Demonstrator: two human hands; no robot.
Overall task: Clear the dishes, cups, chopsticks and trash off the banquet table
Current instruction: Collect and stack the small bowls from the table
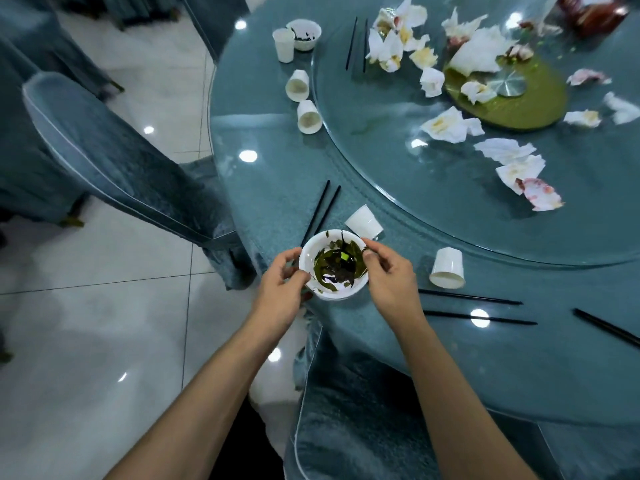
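Your left hand [282, 284] and right hand [388, 275] grip the bowl [332, 266] by opposite rims at the tabletop [485, 358] edge; fingers curl round it. Chopsticks [320, 211] and a cup [364, 221] lie just beyond.

Cool, bright overhead lighting; round ceiling-light glare dots the glass tabletop [381, 161] and glossy floor tiles [104, 323]. Wide-angle edges curve, slightly soft.

No text, label or number can be read anywhere.
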